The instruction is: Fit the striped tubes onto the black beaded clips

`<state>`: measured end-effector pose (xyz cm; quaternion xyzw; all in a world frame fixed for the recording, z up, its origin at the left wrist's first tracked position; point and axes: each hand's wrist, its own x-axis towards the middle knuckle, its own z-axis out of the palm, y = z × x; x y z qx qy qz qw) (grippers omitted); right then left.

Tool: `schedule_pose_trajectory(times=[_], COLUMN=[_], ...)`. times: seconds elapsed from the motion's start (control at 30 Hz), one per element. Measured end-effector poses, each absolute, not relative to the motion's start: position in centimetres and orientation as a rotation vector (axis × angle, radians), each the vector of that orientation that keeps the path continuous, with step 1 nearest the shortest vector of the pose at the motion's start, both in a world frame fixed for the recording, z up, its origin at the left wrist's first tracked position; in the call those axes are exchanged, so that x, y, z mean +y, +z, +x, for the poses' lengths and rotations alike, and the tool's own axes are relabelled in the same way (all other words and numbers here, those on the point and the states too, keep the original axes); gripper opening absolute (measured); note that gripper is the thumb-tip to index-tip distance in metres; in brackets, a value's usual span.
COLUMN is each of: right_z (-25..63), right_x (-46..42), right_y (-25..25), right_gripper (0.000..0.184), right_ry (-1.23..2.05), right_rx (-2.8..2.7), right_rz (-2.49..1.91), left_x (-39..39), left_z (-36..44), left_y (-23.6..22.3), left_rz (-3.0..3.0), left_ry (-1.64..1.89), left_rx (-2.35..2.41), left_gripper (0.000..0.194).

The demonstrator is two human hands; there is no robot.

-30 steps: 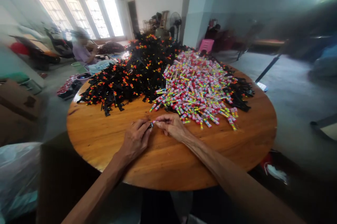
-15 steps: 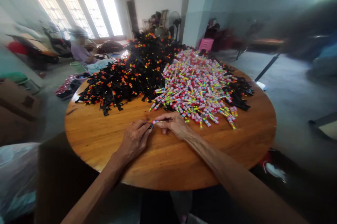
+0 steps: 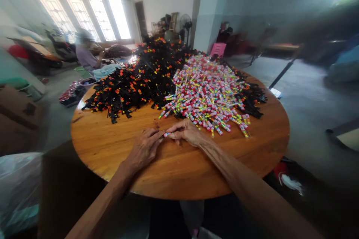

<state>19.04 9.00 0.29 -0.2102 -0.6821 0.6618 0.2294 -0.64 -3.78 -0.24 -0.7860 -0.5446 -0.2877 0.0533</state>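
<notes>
My right hand (image 3: 186,133) pinches a small, brightly coloured plastic tube (image 3: 167,134) in pink, white and blue. The tube's left end meets the fingertips of my left hand (image 3: 147,144), which is closed over the table. A dark piece showed in those fingers a moment ago; now the fingers hide it. Just beyond my right hand lies a heap of similar colourful tubes (image 3: 206,97) with pink and yellow-green ends. Behind and left of it spreads a large pile of black plastic pieces (image 3: 123,85) with orange and yellow tips, perhaps toy guns.
Both heaps lie on a round wooden table (image 3: 179,183). Further back on the left, a person (image 3: 85,55) sits by other goods. A pink stool (image 3: 218,49) and a standing fan (image 3: 186,24) are behind the table. Cardboard boxes (image 3: 17,115) stand at the left.
My hands have come closer together. The tube has shifted slightly right and down and meets my left fingertips, and the dark piece there has gone out of sight.
</notes>
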Motion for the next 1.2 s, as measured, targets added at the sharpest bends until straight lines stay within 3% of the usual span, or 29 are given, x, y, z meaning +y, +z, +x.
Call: schedule_pose_trajectory(times=[0.23, 0.3, 0.4, 0.47, 0.53, 0.63, 0.9, 1.03, 1.2], right_z=[18.4, 17.5, 15.9, 14.9, 14.1, 13.3, 13.4, 14.8, 15.4], right_x=[8.3, 8.2, 8.4, 9.3, 10.5, 12.1, 8.8, 6.5, 8.2], right_y=[0.3, 1.0, 2.5, 3.1, 3.0, 2.1, 2.9, 0.2, -3.6], right_gripper=[0.048, 0.041, 0.031, 0.031, 0.029, 0.031, 0.024, 0.031, 0.026], right_ry=[1.697, 1.293, 0.341, -0.106, -0.288, -0.337, -0.576, -0.377, -0.028], right_rx=[-1.910, -2.105, -2.499, -2.669, -2.742, -2.757, -2.847, -2.799, -2.636], right_rz=[-0.652, -0.734, -0.815, -0.810, -0.794, -0.766, -0.415, -0.317, -0.460], left_x=[-6.0, -9.2, -16.2, -20.4, -22.7, -21.5, -6.9, -3.9, -3.5], left_z=[-0.9, -2.9, -7.4, -11.0, -14.5, -17.7, -20.5, -21.7, -21.1], left_y=[1.6, 2.2, 2.3, 1.8, 1.1, 0.0, 1.2, 3.1, 4.7], left_rz=[-2.166, -1.960, -1.571, -1.283, -1.107, -1.217, -1.788, -2.031, -2.076], left_ry=[-0.835, -0.961, -1.017, -0.789, -0.509, -0.393, -0.293, -0.209, -0.106], left_rx=[-1.843, -1.959, -2.126, -2.246, -2.313, -2.242, -2.085, -1.953, -1.888], left_gripper=[0.030, 0.029, 0.027, 0.027, 0.029, 0.033, 0.056, 0.046, 0.031])
